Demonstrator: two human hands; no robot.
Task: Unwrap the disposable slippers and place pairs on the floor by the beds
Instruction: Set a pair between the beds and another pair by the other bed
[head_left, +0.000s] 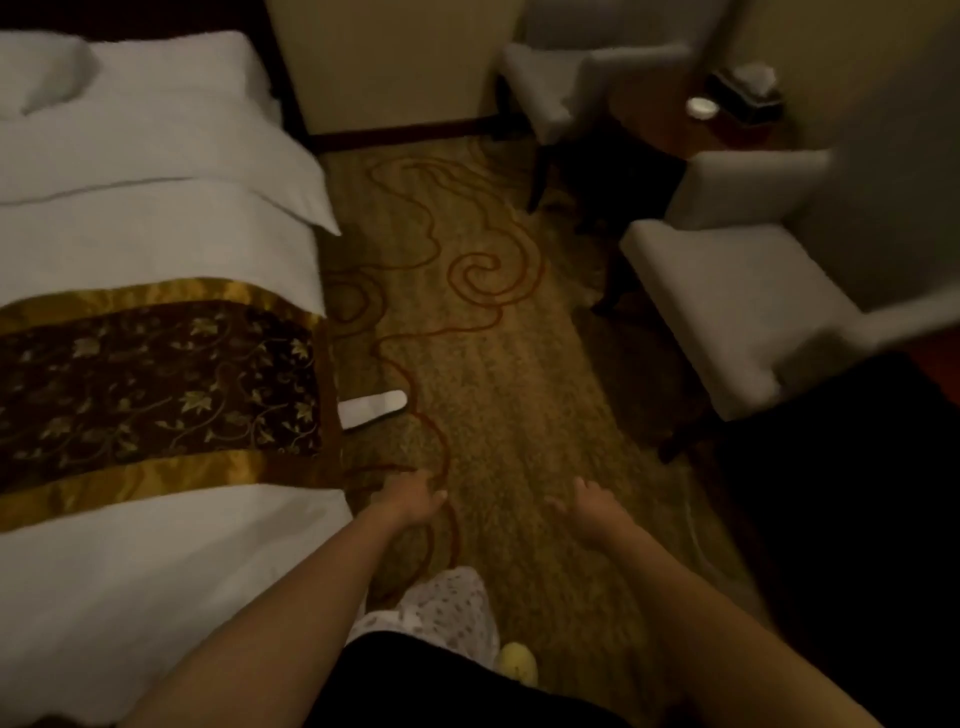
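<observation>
A white disposable slipper (373, 408) lies flat on the patterned carpet, partly tucked under the edge of the bed (156, 249) on the left. Only part of it shows, and I cannot tell if a second slipper lies with it. My left hand (410, 496) hangs over the carpet just below the slipper, fingers loosely apart and holding nothing. My right hand (592, 512) hovers further right over the carpet, also holding nothing, fingers spread.
The bed carries a gold and brown runner (156, 384) and a white pillow (119, 67). Two white armchairs (727, 291) stand at the right with a dark side table (717, 124) between them. A carpet strip (493, 364) runs between bed and chairs.
</observation>
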